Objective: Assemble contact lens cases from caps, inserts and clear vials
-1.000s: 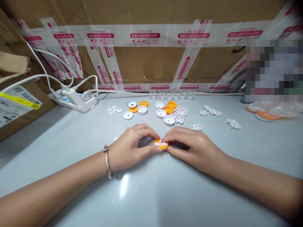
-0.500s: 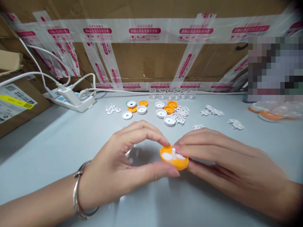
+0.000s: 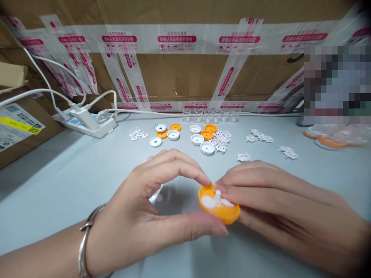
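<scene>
Between my two hands, above the table, is a round orange plastic cap point(image 3: 224, 216), tilted so its inside faces me. White toothed gears point(image 3: 208, 202) sit inside it, with a white upright peg point(image 3: 218, 197) at the centre. My left hand point(image 3: 162, 193) pinches the rim, index finger on the far side and thumb on the near side. The fingers of my right hand point(image 3: 275, 208) close on the cap's right side, fingertips at the rim by the peg. Partly hidden behind my left hand, a small white toothed part point(image 3: 156, 193) lies on the table.
Orange caps point(image 3: 207, 135), white caps point(image 3: 207, 148) and white gear frames point(image 3: 223, 139) lie beyond my hands. Several clear cups point(image 3: 208, 116) line the back near a carton point(image 3: 179, 77). White pegged discs point(image 3: 138, 134) and a power strip point(image 3: 98, 125) are left; bagged parts point(image 3: 333, 139) are right.
Both hands have moved slightly toward me and to the right with the orange cap. A white gear frame beyond my right hand now shows more fully.
</scene>
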{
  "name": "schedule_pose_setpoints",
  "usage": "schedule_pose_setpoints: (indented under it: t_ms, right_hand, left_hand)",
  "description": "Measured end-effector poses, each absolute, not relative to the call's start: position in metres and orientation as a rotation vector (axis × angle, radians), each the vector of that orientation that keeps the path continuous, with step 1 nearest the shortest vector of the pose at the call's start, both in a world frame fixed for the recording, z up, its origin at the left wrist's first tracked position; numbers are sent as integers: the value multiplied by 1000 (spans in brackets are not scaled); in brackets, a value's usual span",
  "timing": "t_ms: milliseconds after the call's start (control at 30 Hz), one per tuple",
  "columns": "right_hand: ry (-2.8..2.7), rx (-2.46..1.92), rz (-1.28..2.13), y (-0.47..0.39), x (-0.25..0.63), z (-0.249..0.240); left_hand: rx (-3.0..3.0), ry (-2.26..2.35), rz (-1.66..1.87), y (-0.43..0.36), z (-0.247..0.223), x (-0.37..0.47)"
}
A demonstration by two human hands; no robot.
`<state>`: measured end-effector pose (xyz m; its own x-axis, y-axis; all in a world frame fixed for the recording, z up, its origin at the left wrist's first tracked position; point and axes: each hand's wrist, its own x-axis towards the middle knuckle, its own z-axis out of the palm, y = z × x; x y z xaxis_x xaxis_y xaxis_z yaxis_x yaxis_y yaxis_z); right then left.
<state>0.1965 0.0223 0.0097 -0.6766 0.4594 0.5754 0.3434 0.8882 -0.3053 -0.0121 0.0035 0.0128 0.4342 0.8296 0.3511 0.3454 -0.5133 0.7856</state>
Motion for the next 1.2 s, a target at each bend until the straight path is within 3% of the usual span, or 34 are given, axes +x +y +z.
schedule_pose_setpoints:
  t_ms: [733,1200]
  right_hand:
    - [-2380,-587,228,26,197,5]
    - [-2483,-637,463,48,195,-24]
  left_hand:
    - [2153,996,1019,1,10,-12]
    - [2210,1254,639,23,-14,-11]
